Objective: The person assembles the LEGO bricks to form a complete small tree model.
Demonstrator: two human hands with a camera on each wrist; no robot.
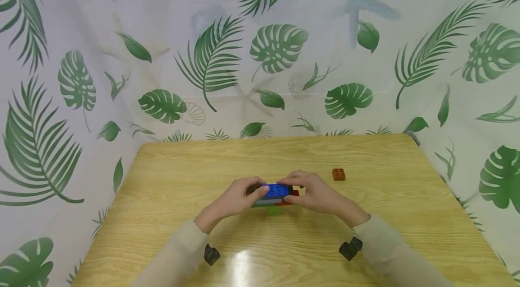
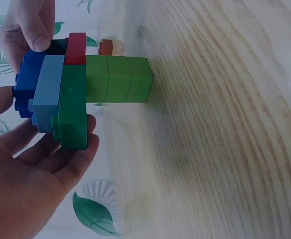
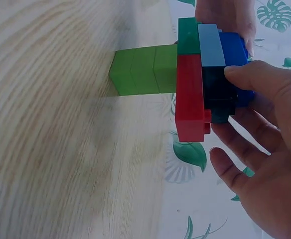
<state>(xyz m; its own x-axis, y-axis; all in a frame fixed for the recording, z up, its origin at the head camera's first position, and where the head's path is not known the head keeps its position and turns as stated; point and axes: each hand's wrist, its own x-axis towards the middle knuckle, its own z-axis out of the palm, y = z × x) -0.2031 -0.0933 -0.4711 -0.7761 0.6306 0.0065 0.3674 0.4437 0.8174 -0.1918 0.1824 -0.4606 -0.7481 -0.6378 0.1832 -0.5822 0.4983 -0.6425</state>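
Observation:
Both hands hold a stack of toy bricks that stands upright on the table. Its stem is several light green bricks (image 2: 118, 79). Across the stem lie a green brick (image 2: 73, 109) and a red brick (image 3: 189, 97), and over these a light blue brick (image 2: 49, 94) and a black brick (image 3: 219, 92). A blue brick (image 1: 277, 191) sits on top. My left hand (image 1: 235, 197) grips the left side, thumb at the blue brick, fingers around the far side. From the right, my right hand (image 1: 318, 194) grips the stack, its thumb on the black brick.
An orange-brown brick (image 1: 338, 174) lies on the wooden table (image 1: 183, 165), behind and right of the stack. A leaf-patterned curtain (image 1: 227, 66) hangs behind the table and along its sides. Small black devices are on both wrists.

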